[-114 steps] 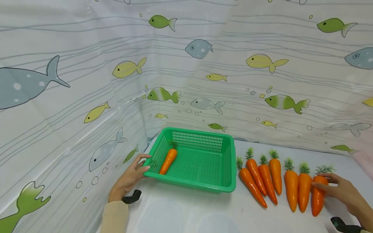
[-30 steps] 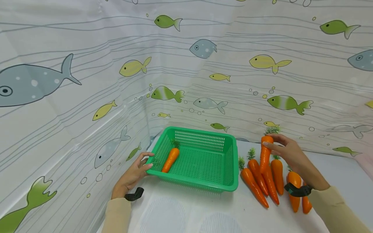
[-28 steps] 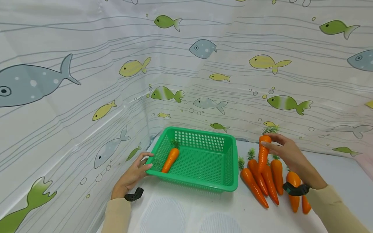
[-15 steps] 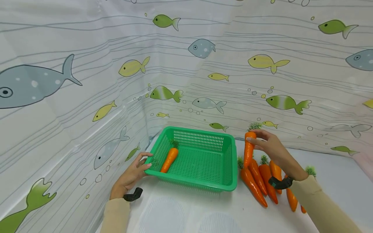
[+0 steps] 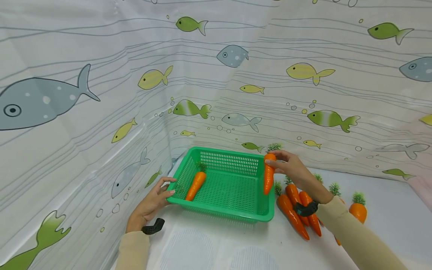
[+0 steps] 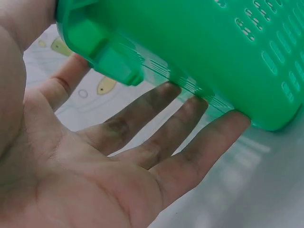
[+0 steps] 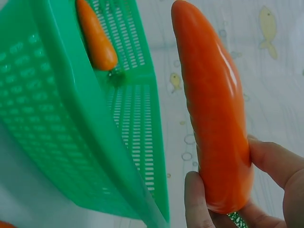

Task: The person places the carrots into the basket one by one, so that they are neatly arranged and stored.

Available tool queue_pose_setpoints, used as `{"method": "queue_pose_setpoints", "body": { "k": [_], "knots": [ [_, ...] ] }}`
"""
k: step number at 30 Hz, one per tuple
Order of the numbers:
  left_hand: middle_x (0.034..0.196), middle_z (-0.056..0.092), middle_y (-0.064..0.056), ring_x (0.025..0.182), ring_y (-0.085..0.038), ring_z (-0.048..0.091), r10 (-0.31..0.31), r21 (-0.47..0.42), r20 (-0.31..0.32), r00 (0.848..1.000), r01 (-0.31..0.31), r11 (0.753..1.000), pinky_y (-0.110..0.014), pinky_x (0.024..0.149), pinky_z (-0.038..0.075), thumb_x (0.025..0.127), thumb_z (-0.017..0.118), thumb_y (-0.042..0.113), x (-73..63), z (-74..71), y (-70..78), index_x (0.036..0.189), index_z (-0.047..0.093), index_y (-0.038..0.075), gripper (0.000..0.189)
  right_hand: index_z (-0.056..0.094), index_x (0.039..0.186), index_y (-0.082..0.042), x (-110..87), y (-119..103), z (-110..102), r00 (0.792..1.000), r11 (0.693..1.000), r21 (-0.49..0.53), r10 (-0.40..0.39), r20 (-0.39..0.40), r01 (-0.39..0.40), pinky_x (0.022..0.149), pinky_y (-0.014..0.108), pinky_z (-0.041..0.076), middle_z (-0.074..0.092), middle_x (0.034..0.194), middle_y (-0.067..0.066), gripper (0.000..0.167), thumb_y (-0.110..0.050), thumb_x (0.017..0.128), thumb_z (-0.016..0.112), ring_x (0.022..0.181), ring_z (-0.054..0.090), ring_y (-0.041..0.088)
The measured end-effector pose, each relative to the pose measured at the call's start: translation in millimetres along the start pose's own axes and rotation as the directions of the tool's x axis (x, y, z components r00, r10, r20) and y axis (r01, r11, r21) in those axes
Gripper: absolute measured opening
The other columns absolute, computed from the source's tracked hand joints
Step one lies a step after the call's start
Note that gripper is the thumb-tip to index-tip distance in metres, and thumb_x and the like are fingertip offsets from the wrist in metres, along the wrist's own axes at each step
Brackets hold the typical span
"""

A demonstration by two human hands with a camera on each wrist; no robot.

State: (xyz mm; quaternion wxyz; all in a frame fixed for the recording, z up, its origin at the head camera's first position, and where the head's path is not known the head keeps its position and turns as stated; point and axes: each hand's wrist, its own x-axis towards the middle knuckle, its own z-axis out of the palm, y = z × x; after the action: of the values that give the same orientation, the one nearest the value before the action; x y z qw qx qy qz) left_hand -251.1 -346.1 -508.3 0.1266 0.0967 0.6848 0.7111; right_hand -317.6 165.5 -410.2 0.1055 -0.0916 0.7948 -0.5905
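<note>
My right hand (image 5: 297,170) pinches an orange carrot (image 5: 269,174) near its leafy top. The carrot hangs tip down at the right rim of the green plastic basket (image 5: 222,215). The right wrist view shows thumb and fingers around the thick end of this carrot (image 7: 216,109), beside the basket wall (image 7: 95,118). At the basket's near left corner, my left hand (image 5: 152,204) holds the rim. Its fingertips touch the outer wall in the left wrist view, where the thumb is mostly cut off. Inside the basket, another carrot (image 5: 195,185) lies along the left side.
Several carrots (image 5: 293,217) with green tops lie on the white table (image 5: 249,243) right of the basket, some partly hidden by my right forearm. A fish-patterned sheet (image 5: 270,112) rises behind the table and at its left.
My right hand picked up the rightmost carrot from the table and carried it left, over the other carrots, to the basket's right rim. My left hand stays at the basket corner.
</note>
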Motion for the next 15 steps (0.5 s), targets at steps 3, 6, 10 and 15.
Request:
{"method": "queue_pose_setpoints", "body": {
  "k": [3, 6, 10, 15],
  "knots": [
    [0.167, 0.001, -0.023, 0.15, -0.046, 0.017, -0.004, -0.001, 0.001, 1.0, 0.004, 1.0, -0.052, 0.103, 0.044, 0.104, 0.061, 0.012, 0.3, 0.0, 1.6, 0.148, 0.035, 0.009, 0.052, 0.051, 0.144, -0.007, 4.3, -1.9, 8.4, 1.0, 1.0, 0.019, 0.002, 0.02, -0.003, 0.1, 0.043, 0.052, 0.054, 0.137, 0.016, 0.066, -0.042, 0.094, 0.076, 0.11, 0.065, 0.027],
    [0.167, 0.0, -0.023, 0.152, -0.045, 0.012, -0.01, 0.003, -0.009, 1.0, 0.01, 1.0, -0.054, 0.104, 0.043, 0.104, 0.061, 0.014, 0.1, -0.1, 2.5, 0.148, 0.035, 0.009, 0.052, 0.053, 0.142, -0.005, 9.7, -3.7, 17.4, 0.999, 0.999, 0.048, -0.009, 0.045, 0.007, 0.097, 0.041, 0.054, 0.054, 0.137, 0.017, 0.062, -0.038, 0.094, 0.077, 0.11, 0.064, 0.028],
    [0.168, -0.003, -0.021, 0.154, -0.042, 0.004, -0.017, 0.008, -0.019, 1.0, 0.017, 1.0, -0.055, 0.105, 0.042, 0.104, 0.061, 0.015, -0.9, 0.2, 2.4, 0.148, 0.036, 0.01, 0.051, 0.053, 0.143, -0.004, 17.9, -6.6, 30.0, 0.998, 0.998, 0.062, -0.004, 0.059, 0.001, 0.095, 0.041, 0.055, 0.053, 0.137, 0.017, 0.062, -0.034, 0.095, 0.077, 0.11, 0.064, 0.027],
    [0.166, 0.005, -0.022, 0.142, -0.042, 0.033, -0.024, -0.005, -0.01, 1.0, 0.024, 1.0, -0.051, 0.102, 0.045, 0.105, 0.06, 0.013, -0.9, 0.4, 1.8, 0.148, 0.035, 0.009, 0.05, 0.052, 0.144, -0.002, 24.9, -10.5, 43.8, 0.997, 0.995, 0.094, 0.01, 0.073, -0.017, 0.094, 0.042, 0.056, 0.053, 0.136, 0.019, 0.06, -0.027, 0.096, 0.077, 0.108, 0.065, 0.027]
  ]
}}
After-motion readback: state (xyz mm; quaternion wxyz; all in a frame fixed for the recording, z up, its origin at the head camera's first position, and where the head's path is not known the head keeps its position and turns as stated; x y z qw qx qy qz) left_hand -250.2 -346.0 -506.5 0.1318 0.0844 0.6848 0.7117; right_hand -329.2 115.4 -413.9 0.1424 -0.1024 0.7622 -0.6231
